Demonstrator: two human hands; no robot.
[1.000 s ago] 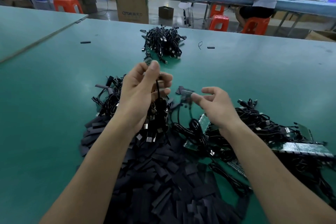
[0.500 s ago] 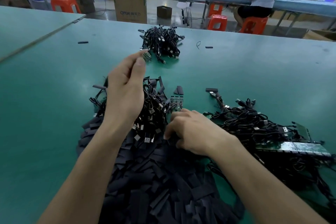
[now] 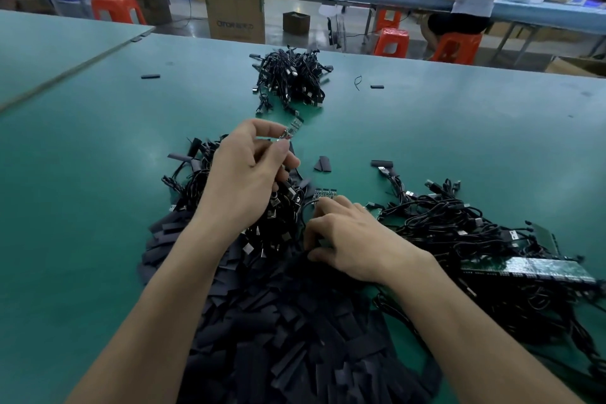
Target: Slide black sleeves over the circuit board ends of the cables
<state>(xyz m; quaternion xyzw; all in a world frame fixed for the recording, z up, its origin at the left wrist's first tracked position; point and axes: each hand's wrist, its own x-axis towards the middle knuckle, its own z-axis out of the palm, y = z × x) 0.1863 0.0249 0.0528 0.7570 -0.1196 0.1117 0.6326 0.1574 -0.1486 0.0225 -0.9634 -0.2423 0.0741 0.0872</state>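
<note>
My left hand (image 3: 246, 180) is raised over a bunch of black cables (image 3: 282, 216) that hangs from its palm, and its thumb and fingers pinch a small circuit board end (image 3: 290, 132). My right hand (image 3: 347, 236) is down on the heap of flat black sleeves (image 3: 295, 321) in front of me, fingers curled into the pile; what they hold is hidden. A small strip of circuit boards (image 3: 325, 193) lies just past its fingertips.
A tangle of cables with green board strips (image 3: 475, 233) lies at the right. A separate cable pile (image 3: 292, 75) sits farther back on the green table (image 3: 98, 157). Loose sleeves (image 3: 323, 163) lie between. Benches, stools and a seated person stand beyond the table's far edge.
My right hand dropped from holding a cable in the air down onto the sleeve heap. My left hand shifted its grip so the board end sticks out from its fingertips.
</note>
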